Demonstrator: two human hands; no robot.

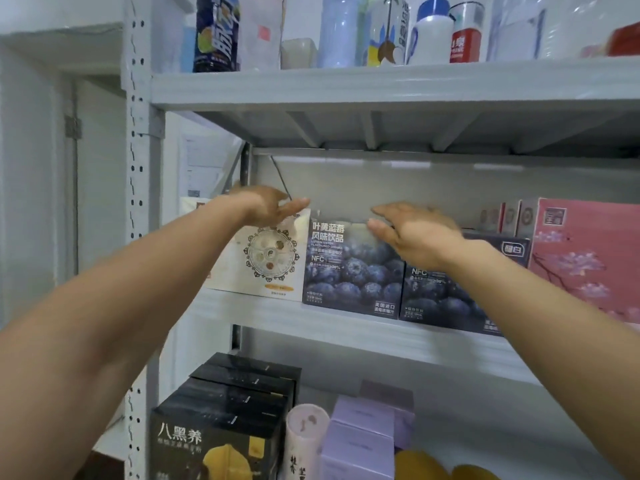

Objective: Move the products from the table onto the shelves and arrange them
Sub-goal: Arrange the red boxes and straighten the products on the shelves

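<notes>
Grey metal shelving (381,88) filled the whole view, three levels of it. The left hand (266,206) was up at the middle level, fingers straight and loose, gripping nothing, a bit blurry tbh. Right under it stood a cream box (263,258) with a round ornament on the front; couldn't tell if the palm actually touched its top edge. Between the two hands sat the blueberry box (349,271), upright on the middle level and snug against the cream one. The right hand (412,233) was flat and spread over that box's upper right corner, nothing pinched; contact wasn't clear either. Below the right wrist was a second blueberry box (446,299), and further right of that hand a pink box (585,258). Bottles (216,29) lined the level above both hands, while black boxes (221,420) and lilac boxes (360,441) sat well below them.
</notes>
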